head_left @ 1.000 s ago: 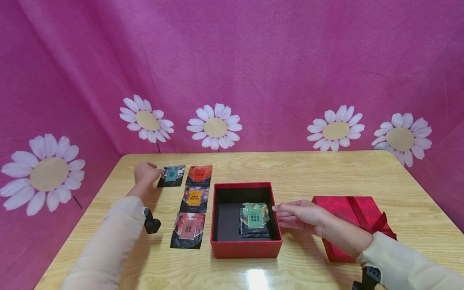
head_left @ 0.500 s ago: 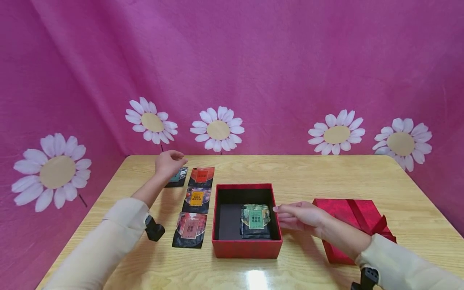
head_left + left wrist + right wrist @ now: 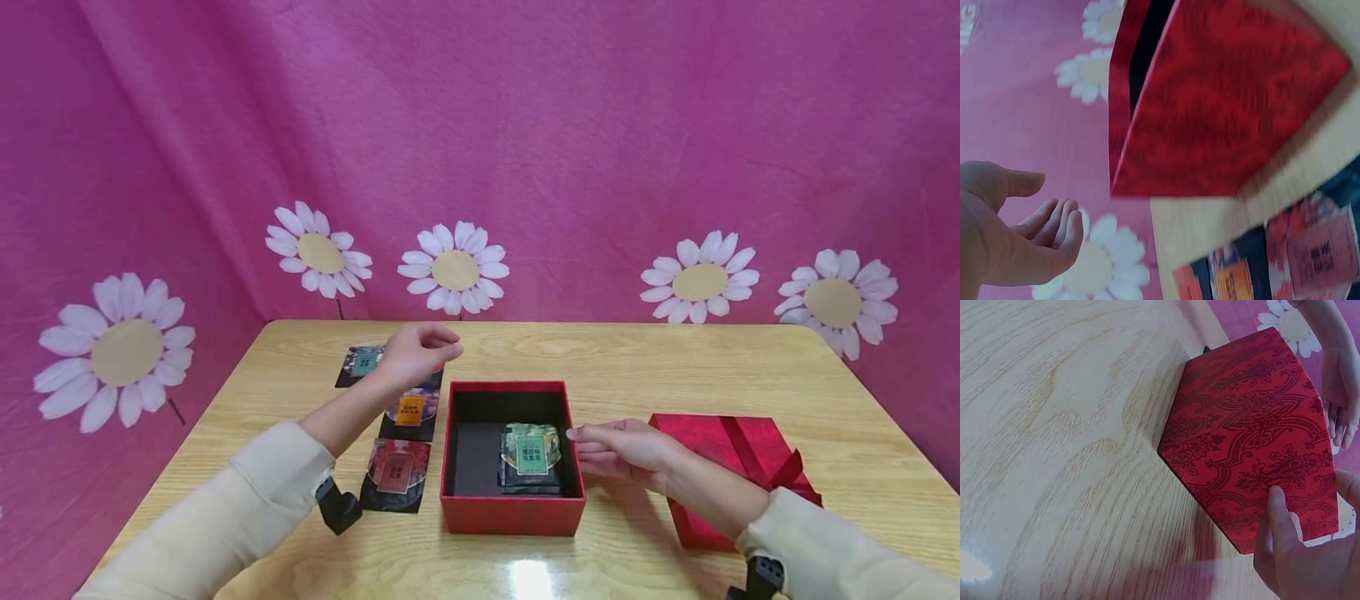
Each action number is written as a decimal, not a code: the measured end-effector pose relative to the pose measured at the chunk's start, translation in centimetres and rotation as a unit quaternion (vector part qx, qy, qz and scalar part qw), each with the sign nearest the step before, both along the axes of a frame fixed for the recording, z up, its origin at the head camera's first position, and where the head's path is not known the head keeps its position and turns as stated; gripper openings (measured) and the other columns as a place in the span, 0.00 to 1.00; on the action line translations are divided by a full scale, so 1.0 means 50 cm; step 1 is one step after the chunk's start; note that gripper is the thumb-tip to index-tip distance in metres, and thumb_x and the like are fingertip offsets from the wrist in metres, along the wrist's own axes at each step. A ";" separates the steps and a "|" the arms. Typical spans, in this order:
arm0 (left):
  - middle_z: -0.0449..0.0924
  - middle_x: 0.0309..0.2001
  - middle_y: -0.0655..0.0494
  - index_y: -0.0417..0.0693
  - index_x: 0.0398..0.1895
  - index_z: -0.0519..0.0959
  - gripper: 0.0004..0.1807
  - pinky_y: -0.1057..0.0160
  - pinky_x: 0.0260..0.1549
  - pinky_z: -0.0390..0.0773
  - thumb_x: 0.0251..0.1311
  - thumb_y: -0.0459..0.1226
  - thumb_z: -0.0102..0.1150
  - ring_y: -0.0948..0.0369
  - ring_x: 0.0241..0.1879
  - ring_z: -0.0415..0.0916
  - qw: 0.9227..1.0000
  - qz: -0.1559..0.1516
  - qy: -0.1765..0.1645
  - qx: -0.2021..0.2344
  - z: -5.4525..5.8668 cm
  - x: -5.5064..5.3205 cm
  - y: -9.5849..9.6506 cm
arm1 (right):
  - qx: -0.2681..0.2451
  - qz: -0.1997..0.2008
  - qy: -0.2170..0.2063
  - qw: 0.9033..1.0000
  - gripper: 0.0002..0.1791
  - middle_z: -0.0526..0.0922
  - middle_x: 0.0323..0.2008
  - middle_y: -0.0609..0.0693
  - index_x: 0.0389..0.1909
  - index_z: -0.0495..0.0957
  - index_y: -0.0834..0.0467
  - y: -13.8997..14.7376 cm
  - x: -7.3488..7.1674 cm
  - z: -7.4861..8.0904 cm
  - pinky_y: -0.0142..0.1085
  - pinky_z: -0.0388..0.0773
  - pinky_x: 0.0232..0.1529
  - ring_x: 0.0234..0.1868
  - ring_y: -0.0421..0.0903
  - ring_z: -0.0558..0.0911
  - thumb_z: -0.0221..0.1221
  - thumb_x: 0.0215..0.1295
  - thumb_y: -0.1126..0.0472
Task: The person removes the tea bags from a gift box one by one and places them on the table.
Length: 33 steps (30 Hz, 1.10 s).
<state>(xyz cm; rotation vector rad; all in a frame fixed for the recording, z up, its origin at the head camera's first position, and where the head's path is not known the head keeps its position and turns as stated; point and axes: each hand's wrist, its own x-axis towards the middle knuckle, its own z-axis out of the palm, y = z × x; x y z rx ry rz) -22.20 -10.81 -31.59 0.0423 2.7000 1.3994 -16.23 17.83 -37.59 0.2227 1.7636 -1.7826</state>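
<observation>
My left hand [image 3: 420,354] hovers over the table's back left, in front of the red-orange tea packet [image 3: 437,379], mostly hiding it. Its fingers are loosely curled around nothing; the left wrist view shows the hand [image 3: 1029,228] holding nothing. A red patterned gift box [image 3: 513,515] stands without its lid, tea packets with a green label on top [image 3: 531,457] inside at the right. My right hand [image 3: 626,446] touches the box's right wall, thumb tip at the rim. In the right wrist view, straight fingers [image 3: 1282,519] lie against the box's outer side.
Left of the box lie tea packets with a teal label [image 3: 365,361], a yellow label [image 3: 409,412] and a pink label [image 3: 395,475]. The red lid [image 3: 720,450] with its ribbon bow lies at the right, under my right forearm. A pink flowered cloth [image 3: 570,167] hangs behind the table [image 3: 615,358].
My left hand has left the teal-labelled packet's edge and moved right, across to the red-orange packet. The packet stays on the table. My right hand stays at the box.
</observation>
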 end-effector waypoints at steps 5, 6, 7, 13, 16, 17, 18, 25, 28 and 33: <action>0.83 0.43 0.49 0.47 0.47 0.82 0.13 0.61 0.43 0.81 0.61 0.41 0.61 0.57 0.42 0.78 0.999 -0.033 -0.004 -0.009 0.001 0.033 0.040 | 0.011 0.003 -0.002 1.000 0.36 0.86 0.46 0.58 0.64 0.62 0.75 0.000 0.003 0.001 0.35 0.83 0.48 0.41 0.44 0.87 0.59 0.64 0.53; 0.83 0.42 0.50 0.48 0.46 0.82 0.12 0.61 0.42 0.80 0.61 0.41 0.62 0.58 0.41 0.77 0.999 -0.037 -0.007 -0.011 0.001 0.038 0.047 | 0.012 0.003 -0.002 1.000 0.36 0.86 0.46 0.58 0.63 0.62 0.75 0.000 0.003 0.000 0.35 0.83 0.48 0.41 0.44 0.87 0.60 0.64 0.54; 0.83 0.41 0.50 0.48 0.45 0.82 0.11 0.62 0.41 0.80 0.61 0.40 0.62 0.58 0.39 0.77 0.999 -0.043 -0.009 -0.013 0.001 0.044 0.052 | 0.011 0.002 -0.003 1.000 0.36 0.86 0.46 0.58 0.63 0.63 0.75 -0.001 0.003 0.000 0.36 0.83 0.48 0.42 0.44 0.88 0.60 0.64 0.54; 0.84 0.38 0.49 0.45 0.42 0.83 0.09 0.62 0.41 0.82 0.61 0.39 0.60 0.58 0.37 0.79 0.995 -0.068 -0.070 0.004 -0.005 0.068 0.078 | 0.017 0.000 -0.003 1.000 0.36 0.86 0.47 0.59 0.63 0.63 0.75 -0.008 0.001 -0.001 0.37 0.82 0.49 0.43 0.46 0.87 0.60 0.64 0.53; 0.84 0.43 0.46 0.42 0.44 0.82 0.11 0.59 0.50 0.82 0.63 0.38 0.59 0.56 0.42 0.82 0.987 -0.063 -0.141 0.038 -0.017 0.071 0.091 | 0.020 -0.001 0.000 1.000 0.37 0.85 0.49 0.61 0.64 0.61 0.75 -0.007 0.002 0.000 0.37 0.83 0.49 0.43 0.46 0.87 0.59 0.65 0.53; 0.84 0.45 0.45 0.41 0.45 0.82 0.11 0.58 0.52 0.81 0.63 0.38 0.58 0.55 0.44 0.82 0.983 -0.058 -0.167 0.049 -0.021 0.072 0.096 | 0.019 0.000 0.002 1.000 0.37 0.84 0.49 0.62 0.64 0.60 0.76 -0.006 0.002 0.001 0.37 0.82 0.49 0.43 0.46 0.87 0.59 0.65 0.54; 0.84 0.47 0.44 0.39 0.46 0.81 0.12 0.58 0.53 0.81 0.63 0.37 0.58 0.54 0.46 0.82 0.979 -0.051 -0.190 0.059 -0.027 0.072 0.101 | 0.018 0.000 0.004 1.000 0.37 0.84 0.50 0.63 0.64 0.60 0.76 -0.005 0.003 0.001 0.37 0.82 0.49 0.43 0.46 0.87 0.59 0.65 0.54; 0.78 0.52 0.37 0.31 0.55 0.71 0.18 0.56 0.55 0.79 0.65 0.32 0.51 0.54 0.44 0.80 0.948 0.002 -0.290 0.128 -0.058 0.075 0.136 | 0.027 -0.003 0.000 1.000 0.38 0.85 0.48 0.60 0.64 0.60 0.75 -0.001 0.003 0.005 0.35 0.83 0.48 0.41 0.44 0.88 0.60 0.64 0.52; 0.75 0.54 0.34 0.30 0.58 0.69 0.19 0.53 0.59 0.76 0.66 0.31 0.45 0.51 0.48 0.78 0.941 0.021 -0.308 0.141 -0.069 0.071 0.151 | 0.026 -0.001 0.003 1.000 0.38 0.86 0.47 0.59 0.64 0.60 0.75 -0.001 0.003 0.005 0.35 0.83 0.48 0.41 0.43 0.88 0.59 0.64 0.52; 0.75 0.51 0.33 0.31 0.55 0.70 0.19 0.49 0.60 0.74 0.63 0.32 0.45 0.46 0.54 0.76 0.929 0.036 -0.334 0.156 -0.122 0.038 0.159 | 0.012 -0.002 0.001 1.000 0.38 0.85 0.49 0.61 0.65 0.59 0.76 -0.002 0.002 0.003 0.36 0.83 0.48 0.42 0.44 0.87 0.59 0.64 0.53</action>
